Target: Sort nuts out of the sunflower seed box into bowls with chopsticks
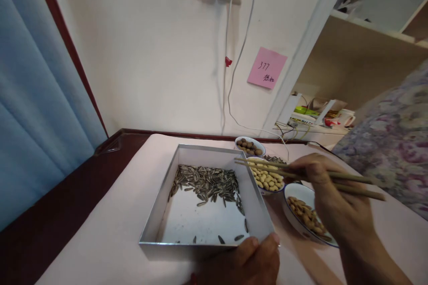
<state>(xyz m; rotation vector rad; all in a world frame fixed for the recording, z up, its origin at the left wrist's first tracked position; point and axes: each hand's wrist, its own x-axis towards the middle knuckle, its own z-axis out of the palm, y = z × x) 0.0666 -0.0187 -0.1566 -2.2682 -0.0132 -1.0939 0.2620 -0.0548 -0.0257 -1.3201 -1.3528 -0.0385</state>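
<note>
My right hand (334, 200) is closed around a pair of wooden chopsticks (354, 182). Their thin tips point left, over the right wall of a shallow silver box (207, 253) and the bowl beside it. Striped sunflower seeds (210, 180) are heaped toward the back of the box, with a few loose ones near its front wall. My left hand (254, 260) grips the box's near right corner, fingers over the rim. Beneath the chopsticks stands a bowl of pale, oval nuts (265, 177). Closer to me, partly hidden by my right hand, is a white bowl (290, 218) holding brown nuts (306, 213).
A bowl of round brown nuts (249, 146) stands at the back by the wall, near more dark seeds (274, 159). A white cable (234, 75) hangs to the table. Blue curtain (36, 89) is at left; floral cloth (391, 138) at right.
</note>
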